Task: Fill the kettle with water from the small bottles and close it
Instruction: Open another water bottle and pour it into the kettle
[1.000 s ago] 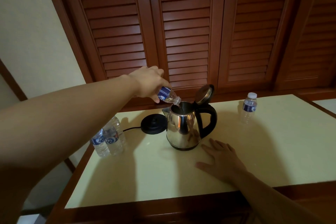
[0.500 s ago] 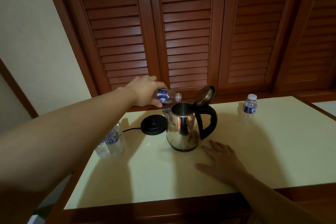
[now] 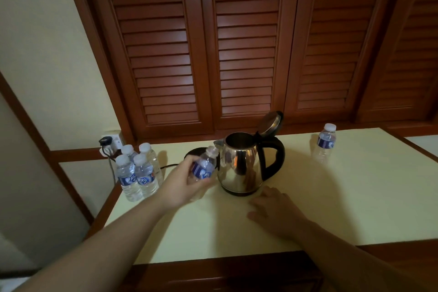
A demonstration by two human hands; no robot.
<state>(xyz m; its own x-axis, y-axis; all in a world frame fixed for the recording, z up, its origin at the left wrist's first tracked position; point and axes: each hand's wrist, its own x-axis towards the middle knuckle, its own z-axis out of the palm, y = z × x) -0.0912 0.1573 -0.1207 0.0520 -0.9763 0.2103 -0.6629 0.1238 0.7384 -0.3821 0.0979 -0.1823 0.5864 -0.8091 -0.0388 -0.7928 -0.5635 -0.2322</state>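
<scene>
Your right hand (image 3: pixel 276 208) lay flat on the table (image 3: pixel 343 197), fingers relaxed, just in front of the kettle (image 3: pixel 239 163). Your left hand (image 3: pixel 182 182) gripped an uncapped bottle (image 3: pixel 203 168), tilted, beside the open-lidded kettle; four capped bottles (image 3: pixel 137 173) stood to its left.

Silver kettle (image 3: pixel 239 163), black handle (image 3: pixel 275 159)

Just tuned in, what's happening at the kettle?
The left hand holds an uncapped small bottle beside the steel kettle, whose lid stands open. The right hand rests flat on the table. Four capped bottles wait at left, one at right.
</scene>
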